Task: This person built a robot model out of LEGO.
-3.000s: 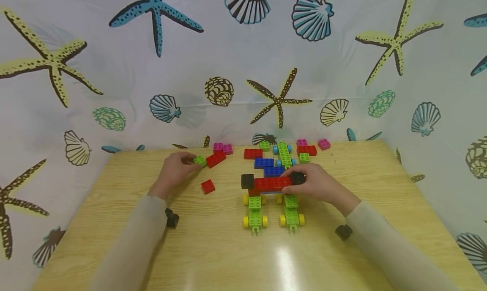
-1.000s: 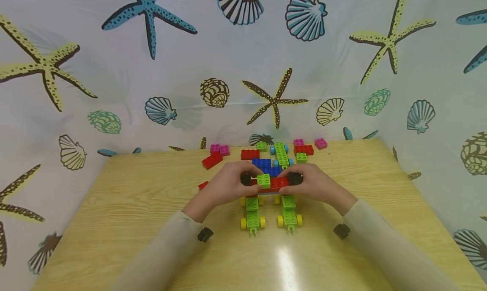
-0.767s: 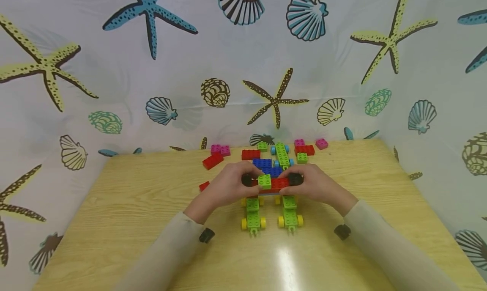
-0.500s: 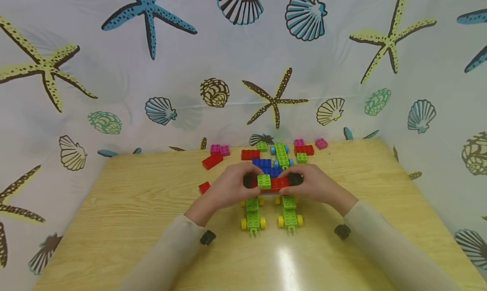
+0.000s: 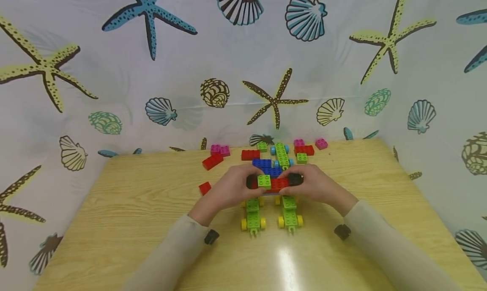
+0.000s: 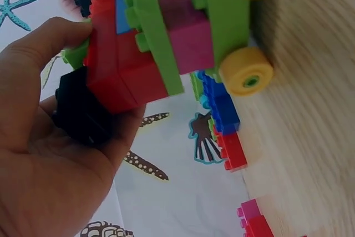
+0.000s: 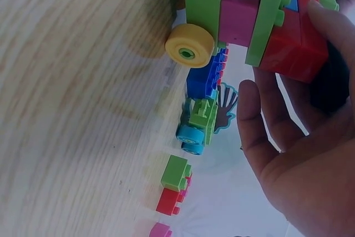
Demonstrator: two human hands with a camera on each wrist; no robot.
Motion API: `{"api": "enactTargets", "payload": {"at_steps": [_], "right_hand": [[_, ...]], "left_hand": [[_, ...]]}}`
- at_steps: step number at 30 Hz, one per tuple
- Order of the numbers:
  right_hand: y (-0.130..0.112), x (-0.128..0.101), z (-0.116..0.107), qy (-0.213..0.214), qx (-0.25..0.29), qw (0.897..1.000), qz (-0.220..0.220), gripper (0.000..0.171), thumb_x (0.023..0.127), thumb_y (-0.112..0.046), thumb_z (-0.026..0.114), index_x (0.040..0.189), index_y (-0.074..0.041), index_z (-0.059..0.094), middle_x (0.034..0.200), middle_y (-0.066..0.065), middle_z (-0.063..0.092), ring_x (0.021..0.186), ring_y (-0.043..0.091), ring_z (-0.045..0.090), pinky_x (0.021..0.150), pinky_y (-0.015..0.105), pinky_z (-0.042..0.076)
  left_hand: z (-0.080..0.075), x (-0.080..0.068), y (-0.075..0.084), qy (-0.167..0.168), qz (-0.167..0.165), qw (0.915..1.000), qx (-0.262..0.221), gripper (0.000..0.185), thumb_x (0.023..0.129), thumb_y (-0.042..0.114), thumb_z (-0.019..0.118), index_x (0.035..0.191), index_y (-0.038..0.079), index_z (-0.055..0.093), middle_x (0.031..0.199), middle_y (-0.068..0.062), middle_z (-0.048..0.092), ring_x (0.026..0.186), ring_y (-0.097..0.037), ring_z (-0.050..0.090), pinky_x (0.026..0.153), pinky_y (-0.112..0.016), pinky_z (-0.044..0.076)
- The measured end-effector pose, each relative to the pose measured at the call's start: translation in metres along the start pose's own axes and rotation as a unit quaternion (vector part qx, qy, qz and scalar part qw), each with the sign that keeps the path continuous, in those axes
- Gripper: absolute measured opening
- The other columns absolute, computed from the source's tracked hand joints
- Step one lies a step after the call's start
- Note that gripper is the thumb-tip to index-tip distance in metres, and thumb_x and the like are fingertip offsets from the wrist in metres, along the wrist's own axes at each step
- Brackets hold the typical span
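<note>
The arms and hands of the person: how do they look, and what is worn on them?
Both arms wear long, plain, pale beige sleeves reaching to the wrists. The left hand and right hand are bare: no gloves, rings or watch visible. A small black device hangs at each wrist, one under the left sleeve and one under the right sleeve.

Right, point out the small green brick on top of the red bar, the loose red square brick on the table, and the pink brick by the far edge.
small green brick [image 5: 264,181], head view, its studded top.
loose red square brick [image 5: 204,188], head view, its top face.
pink brick [image 5: 322,144], head view, its top.
</note>
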State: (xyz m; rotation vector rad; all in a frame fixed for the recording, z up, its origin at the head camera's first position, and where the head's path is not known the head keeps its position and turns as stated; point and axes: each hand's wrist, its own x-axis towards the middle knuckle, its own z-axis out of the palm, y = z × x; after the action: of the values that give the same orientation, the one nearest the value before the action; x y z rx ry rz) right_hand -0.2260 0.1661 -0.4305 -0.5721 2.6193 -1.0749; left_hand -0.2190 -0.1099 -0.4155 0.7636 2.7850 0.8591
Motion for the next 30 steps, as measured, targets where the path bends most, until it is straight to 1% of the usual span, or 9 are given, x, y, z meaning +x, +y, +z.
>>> {"api": "enactTargets", "payload": {"at_steps": [3,5,12,17,21,25,30], "right_hand": [[0.000,-0.001,0.000,-0.001,0.005,1.000,0.002,0.038,0.097,-0.043,0.088,0.129,-0.022,0.081,0.137,0.008,0.075,0.127,0.033,0.062,0.113,0.059,0.056],[0.000,-0.001,0.000,0.000,0.006,1.000,0.002,0.038,0.097,-0.042,0.089,0.128,-0.022,0.081,0.137,0.007,0.075,0.127,0.032,0.063,0.113,0.059,0.056],[0.001,-0.002,0.001,0.003,0.000,1.000,-0.002,0.037,0.097,-0.042,0.089,0.127,-0.023,0.081,0.134,0.005,0.076,0.126,0.031,0.064,0.114,0.059,0.056],[0.001,-0.002,0.000,0.005,-0.001,1.000,-0.002,0.037,0.096,-0.042,0.090,0.127,-0.023,0.081,0.133,0.004,0.077,0.125,0.030,0.064,0.113,0.059,0.056],[0.001,-0.001,0.000,0.004,-0.002,1.000,-0.007,0.037,0.096,-0.042,0.090,0.127,-0.023,0.081,0.133,0.004,0.077,0.125,0.030,0.064,0.114,0.059,0.056],[0.001,0.000,-0.001,-0.002,-0.003,1.000,-0.011,0.038,0.097,-0.043,0.089,0.129,-0.024,0.081,0.134,0.004,0.076,0.125,0.030,0.064,0.113,0.059,0.056],[0.005,-0.001,-0.003,-0.015,0.011,1.000,-0.011,0.041,0.098,-0.046,0.088,0.133,-0.026,0.080,0.138,0.005,0.074,0.126,0.029,0.063,0.110,0.053,0.058]], "left_hand": [[0.000,0.001,0.003,-0.002,-0.007,1.0000,0.000,0.044,0.098,0.030,0.088,0.134,0.009,0.077,0.129,-0.006,0.078,0.109,-0.022,0.067,0.101,-0.042,0.064],[0.002,0.000,0.004,0.005,-0.006,1.0000,-0.004,0.043,0.097,0.030,0.089,0.133,0.010,0.077,0.126,-0.005,0.078,0.107,-0.021,0.066,0.099,-0.040,0.064],[0.008,-0.002,0.005,0.029,-0.001,0.9983,-0.051,0.040,0.097,0.030,0.089,0.132,0.013,0.079,0.118,-0.001,0.078,0.100,-0.020,0.064,0.088,-0.034,0.060],[0.010,0.000,0.007,0.032,-0.001,0.9983,-0.048,0.041,0.097,0.032,0.090,0.132,0.016,0.080,0.115,0.000,0.077,0.097,-0.019,0.064,0.084,-0.032,0.059],[0.011,0.001,0.007,0.035,0.000,0.9988,-0.034,0.041,0.096,0.034,0.091,0.132,0.017,0.080,0.119,0.001,0.079,0.095,-0.018,0.063,0.083,-0.031,0.058],[0.010,0.001,0.008,0.036,-0.004,0.9988,-0.031,0.041,0.096,0.034,0.090,0.133,0.018,0.080,0.123,0.001,0.079,0.096,-0.019,0.063,0.083,-0.032,0.058],[0.010,-0.001,0.008,0.034,-0.013,0.9987,-0.037,0.042,0.096,0.033,0.090,0.134,0.018,0.079,0.127,0.000,0.079,0.101,-0.021,0.065,0.087,-0.034,0.059]]}}
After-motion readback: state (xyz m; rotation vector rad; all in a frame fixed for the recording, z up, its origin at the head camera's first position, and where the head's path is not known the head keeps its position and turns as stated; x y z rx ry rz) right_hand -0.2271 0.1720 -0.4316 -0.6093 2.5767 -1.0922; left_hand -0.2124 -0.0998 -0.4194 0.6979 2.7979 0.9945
